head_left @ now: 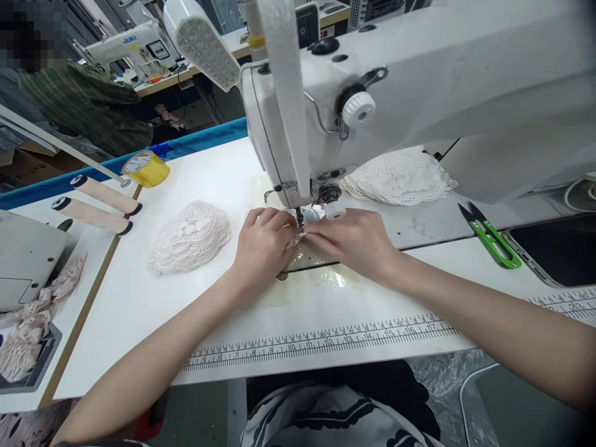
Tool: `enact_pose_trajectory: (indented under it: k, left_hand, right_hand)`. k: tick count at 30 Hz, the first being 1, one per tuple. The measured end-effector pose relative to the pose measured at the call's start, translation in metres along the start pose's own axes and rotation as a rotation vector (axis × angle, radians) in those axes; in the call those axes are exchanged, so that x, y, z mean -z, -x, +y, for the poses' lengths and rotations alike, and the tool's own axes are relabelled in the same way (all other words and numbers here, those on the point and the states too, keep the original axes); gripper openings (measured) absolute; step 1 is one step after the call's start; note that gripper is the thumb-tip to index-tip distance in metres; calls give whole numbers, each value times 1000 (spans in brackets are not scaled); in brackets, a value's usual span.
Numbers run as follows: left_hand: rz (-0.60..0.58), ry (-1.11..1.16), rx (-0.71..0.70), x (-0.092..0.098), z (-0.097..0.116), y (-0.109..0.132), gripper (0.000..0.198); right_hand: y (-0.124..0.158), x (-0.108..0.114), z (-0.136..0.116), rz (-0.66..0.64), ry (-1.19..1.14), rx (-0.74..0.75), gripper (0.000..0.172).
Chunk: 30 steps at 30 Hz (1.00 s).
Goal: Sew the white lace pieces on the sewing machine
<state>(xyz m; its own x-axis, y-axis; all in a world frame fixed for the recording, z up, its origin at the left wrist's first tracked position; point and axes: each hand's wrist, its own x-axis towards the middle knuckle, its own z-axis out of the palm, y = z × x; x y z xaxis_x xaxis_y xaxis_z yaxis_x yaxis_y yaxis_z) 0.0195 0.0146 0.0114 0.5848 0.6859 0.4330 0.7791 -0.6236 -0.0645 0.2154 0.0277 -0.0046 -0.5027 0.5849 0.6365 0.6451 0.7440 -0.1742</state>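
A small piece of white lace fabric (295, 239) lies at the needle of the sewing machine (279, 124), mostly covered by my fingers. My left hand (266, 241) grips its left side, with the fingers curled just left of the presser foot (300, 217). From the right, my right hand (354, 239) pinches the near edge between thumb and fingers, close to the needle. To the left, a stack of cream lace pieces (192, 239) rests on the white table. Behind my right hand, another pile of white lace (398, 177) lies under the machine arm.
Green-handled thread snips (491, 239) and a phone (554, 248) lie at the right. A yellow tape roll (146, 169) and two thread cones (106, 195) stand at the left. A printed ruler (326, 340) runs along the front edge. Another person (84, 105) sits beyond the blue-edged table.
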Motion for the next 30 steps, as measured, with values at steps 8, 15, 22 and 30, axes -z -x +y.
enact_pose_trajectory:
  k: [8, 15, 22, 30]
  left_hand:
    - [43, -109, -117, 4, 17, 29, 29]
    - [37, -61, -114, 4, 15, 28, 28]
    - [35, -58, -98, 2, 14, 27, 28]
    - [40, -48, -61, -1, 13, 24, 28]
  right_hand:
    - [9, 6, -11, -48, 149, 244, 18]
    - [7, 8, -13, -50, 119, 208, 18]
    - [8, 8, -12, -73, 116, 202, 19]
    - [9, 4, -10, -86, 124, 182, 20]
